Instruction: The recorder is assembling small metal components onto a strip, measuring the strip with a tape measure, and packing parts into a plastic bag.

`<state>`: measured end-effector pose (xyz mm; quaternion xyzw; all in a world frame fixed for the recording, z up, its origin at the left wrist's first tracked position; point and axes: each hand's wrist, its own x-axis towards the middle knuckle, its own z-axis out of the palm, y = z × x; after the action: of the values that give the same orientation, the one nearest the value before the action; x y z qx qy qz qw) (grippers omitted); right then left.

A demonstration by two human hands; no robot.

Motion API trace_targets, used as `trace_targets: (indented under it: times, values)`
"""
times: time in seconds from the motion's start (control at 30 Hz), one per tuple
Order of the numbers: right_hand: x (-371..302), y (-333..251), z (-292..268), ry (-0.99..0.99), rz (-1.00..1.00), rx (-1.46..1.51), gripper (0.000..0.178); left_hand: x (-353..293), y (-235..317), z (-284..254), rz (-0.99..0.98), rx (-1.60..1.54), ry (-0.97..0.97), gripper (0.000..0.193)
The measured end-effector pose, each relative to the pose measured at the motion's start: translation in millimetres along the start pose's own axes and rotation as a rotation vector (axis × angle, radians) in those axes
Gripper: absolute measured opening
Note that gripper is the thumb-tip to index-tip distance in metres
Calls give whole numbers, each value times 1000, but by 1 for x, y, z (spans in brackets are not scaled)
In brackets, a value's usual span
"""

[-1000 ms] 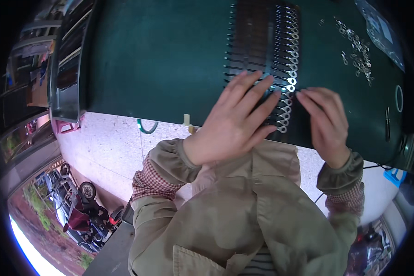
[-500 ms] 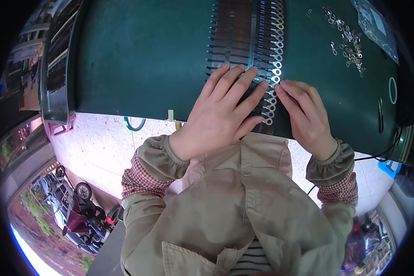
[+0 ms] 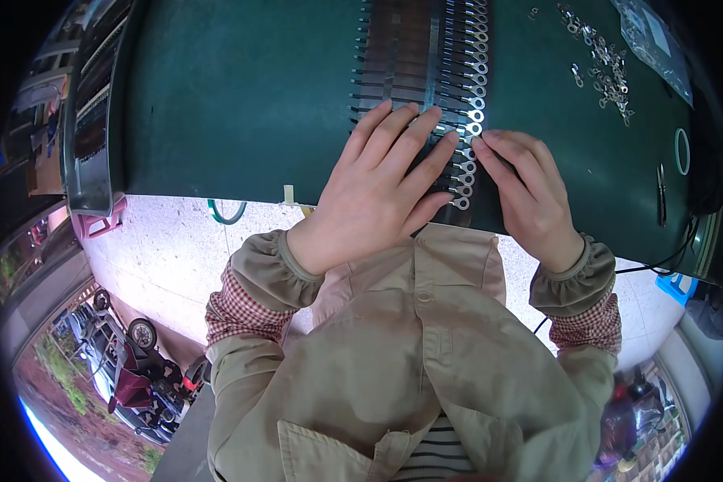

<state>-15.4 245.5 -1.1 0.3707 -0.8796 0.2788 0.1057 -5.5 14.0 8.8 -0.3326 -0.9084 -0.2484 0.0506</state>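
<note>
A row of short black wires (image 3: 451, 63) lies side by side across a brown strip (image 3: 410, 48) with clear tape bands. Silver ring terminals (image 3: 479, 68) line the wires' right ends. Over the near part of the row, my left hand (image 3: 377, 185) rests palm down with its fingers spread, hiding the wires beneath. Its index fingertip reaches close to the terminals. From the right, my right hand (image 3: 536, 189) pinches at one ring terminal at the row's outer edge, thumb and index finger together. The fingertips cover most of that terminal.
Loose ring terminals (image 3: 610, 80) are scattered at the far right of the green table (image 3: 233, 104), beside a clear plastic bag (image 3: 657, 48). Tweezers (image 3: 661, 194) and a pale green ring (image 3: 682, 151) lie at the right. Along the left edge stands a tray (image 3: 92, 173) of similar strips.
The whole view has shifted slightly, table and row moving a little up and left in it. Both hands keep nearly the same place on the row.
</note>
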Motion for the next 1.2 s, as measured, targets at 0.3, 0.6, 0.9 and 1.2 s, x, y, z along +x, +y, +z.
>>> trace_targets:
  times: [0.3,0.6,0.9,1.2]
  values:
    - [-1,-2,-2,20,-2,2,44,-3,-3,0,8,-46,25,55]
    - [-1,-4,-3,5,-36,-55,39,-3,-3,-1,20,-54,23,52]
    - [-3,-4,3,8,-49,-69,38,-6,-5,3,34,-33,44,51]
    - [-3,-4,2,16,-45,-39,40,-7,-8,3,49,-49,59,50]
